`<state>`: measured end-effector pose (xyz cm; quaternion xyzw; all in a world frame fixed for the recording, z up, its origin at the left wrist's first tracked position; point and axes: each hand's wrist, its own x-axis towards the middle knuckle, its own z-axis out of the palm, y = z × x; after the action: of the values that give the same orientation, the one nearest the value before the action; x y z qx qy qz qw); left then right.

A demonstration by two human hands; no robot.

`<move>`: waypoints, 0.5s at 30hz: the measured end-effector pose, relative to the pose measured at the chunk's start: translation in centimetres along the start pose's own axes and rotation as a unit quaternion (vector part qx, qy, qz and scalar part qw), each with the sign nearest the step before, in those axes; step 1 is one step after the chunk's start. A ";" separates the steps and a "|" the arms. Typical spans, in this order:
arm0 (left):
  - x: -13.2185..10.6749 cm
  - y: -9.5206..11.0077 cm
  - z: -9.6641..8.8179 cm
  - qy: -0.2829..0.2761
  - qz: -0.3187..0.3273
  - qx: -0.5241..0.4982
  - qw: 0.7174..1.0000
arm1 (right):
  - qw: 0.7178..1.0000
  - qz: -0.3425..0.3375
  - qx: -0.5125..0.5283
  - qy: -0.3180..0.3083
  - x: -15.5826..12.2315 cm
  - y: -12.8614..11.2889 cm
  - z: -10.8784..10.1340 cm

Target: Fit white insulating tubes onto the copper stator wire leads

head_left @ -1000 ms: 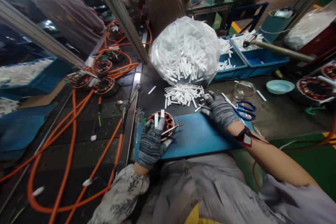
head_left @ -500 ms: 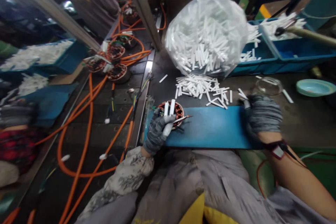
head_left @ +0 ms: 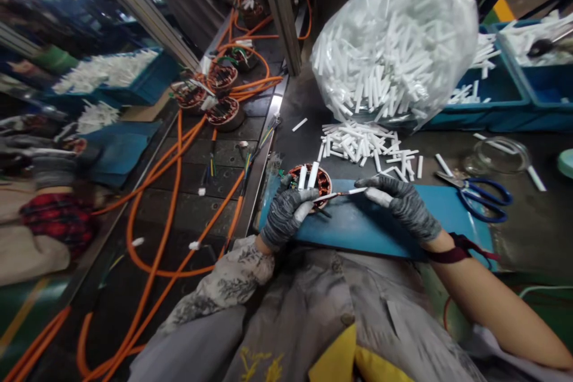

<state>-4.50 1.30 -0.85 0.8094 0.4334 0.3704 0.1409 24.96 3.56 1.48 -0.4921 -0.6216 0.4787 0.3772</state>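
A small copper-wound stator with two white tubes standing in it rests at the left end of a blue board. My left hand, in a grey glove, is closed round the stator's near side. My right hand, also gloved, pinches a thin white tube and holds it against a thin wire coming off the stator. A loose pile of white tubes lies just beyond the board, below a clear bag stuffed with more of them.
Blue-handled scissors and a clear round lid lie right of the pile. Blue bins hold more tubes behind. Orange cables and several other stators lie on the dark belt to the left. Another person's sleeve shows at far left.
My right hand came back from the scissors side with a white tube and now meets the wire at the stator. The view has tilted down and shifted.
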 end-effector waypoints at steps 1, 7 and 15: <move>0.0 0.0 0.0 0.005 0.005 -0.007 1.000 | 1.000 -0.021 -0.004 -0.005 0.1 0.1 -0.1; -0.1 0.1 0.0 0.023 0.024 -0.013 0.999 | 0.962 -0.243 -0.122 -0.040 0.8 -0.5 0.1; -0.4 -0.4 0.2 -0.007 0.027 0.032 0.999 | 0.854 -0.360 -0.372 -0.059 2.1 -1.3 2.5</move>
<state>-4.70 1.21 -1.38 0.8274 0.4222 0.3546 0.1075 21.83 4.95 2.08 -0.3087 -0.9079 0.0705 0.2747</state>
